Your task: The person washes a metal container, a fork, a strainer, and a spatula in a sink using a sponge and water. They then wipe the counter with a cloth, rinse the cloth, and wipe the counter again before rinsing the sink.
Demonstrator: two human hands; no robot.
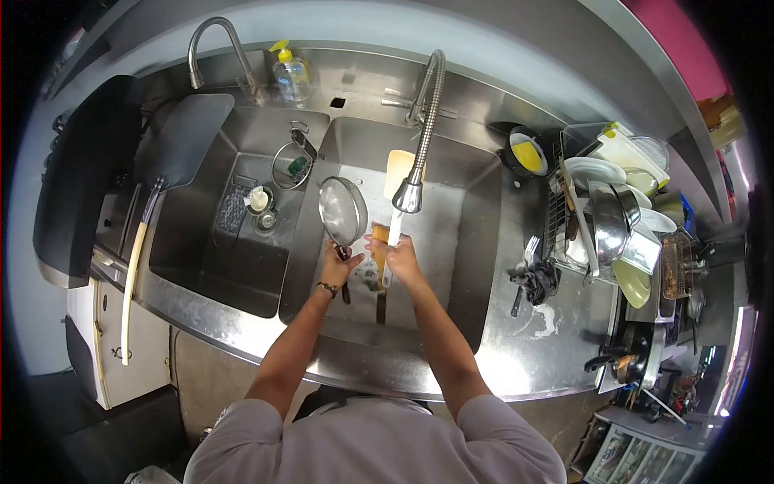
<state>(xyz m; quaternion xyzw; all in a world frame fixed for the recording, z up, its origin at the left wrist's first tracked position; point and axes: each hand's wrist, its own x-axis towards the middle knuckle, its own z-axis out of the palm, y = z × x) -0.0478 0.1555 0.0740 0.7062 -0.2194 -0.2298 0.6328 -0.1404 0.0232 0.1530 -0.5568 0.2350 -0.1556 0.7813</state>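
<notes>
My left hand is closed around the dark handle of a round mesh strainer, whose bowl tilts up over the right sink basin. My right hand grips a rubber spatula by its white handle, the cream blade pointing away from me. The spray head of a coiled tap hangs over the spatula and overlaps it in this view. Between my hands a flat wooden piece shows beside my right fingers, partly hidden. Below it a dark strip runs down the basin.
Another strainer and a small cup are in the left basin. A long-handled peel lies over its left side. Forks and a dish rack full of dishes stand right. A soap bottle is behind.
</notes>
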